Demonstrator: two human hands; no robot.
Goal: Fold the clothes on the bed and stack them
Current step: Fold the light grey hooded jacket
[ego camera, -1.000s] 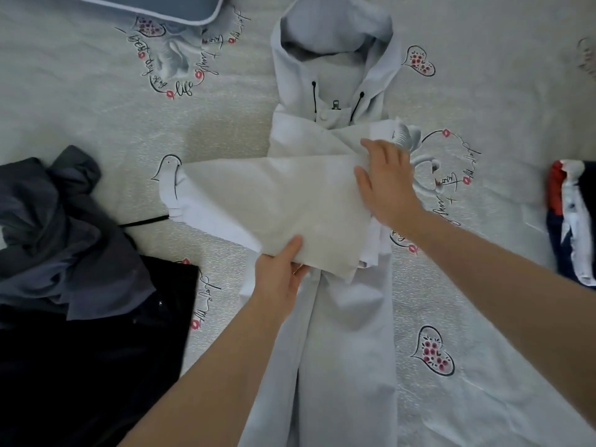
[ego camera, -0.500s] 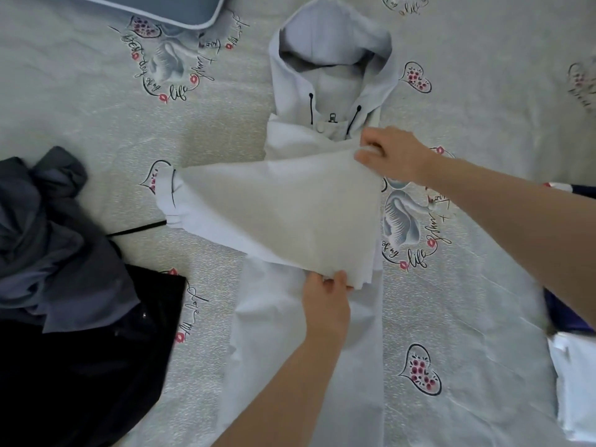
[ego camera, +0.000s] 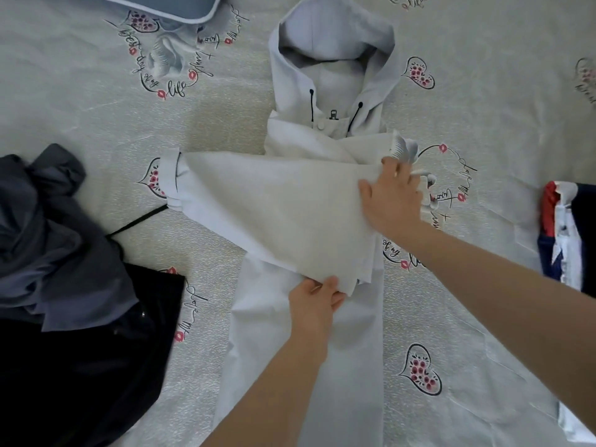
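A white hooded jacket [ego camera: 325, 343] lies lengthwise on the bed, hood [ego camera: 332, 37] at the far end. One sleeve [ego camera: 277, 208] is folded across its chest, cuff pointing left. My left hand [ego camera: 314, 301] pinches the sleeve's lower near edge. My right hand [ego camera: 392, 195] lies flat with spread fingers on the sleeve's right end, at the jacket's shoulder.
A heap of grey cloth [ego camera: 48, 233] and a black garment [ego camera: 84, 366] lie at the left. Folded clothes in red, white and navy [ego camera: 567, 233] sit at the right edge. A blue-grey pillow [ego camera: 161, 4] is at the top left. The printed bedsheet [ego camera: 483, 301] shows around the jacket.
My right hand went from gripping the sleeve's upper right corner to pressing flat on it. My left hand stays at the lower edge. The camera view shifted slightly.
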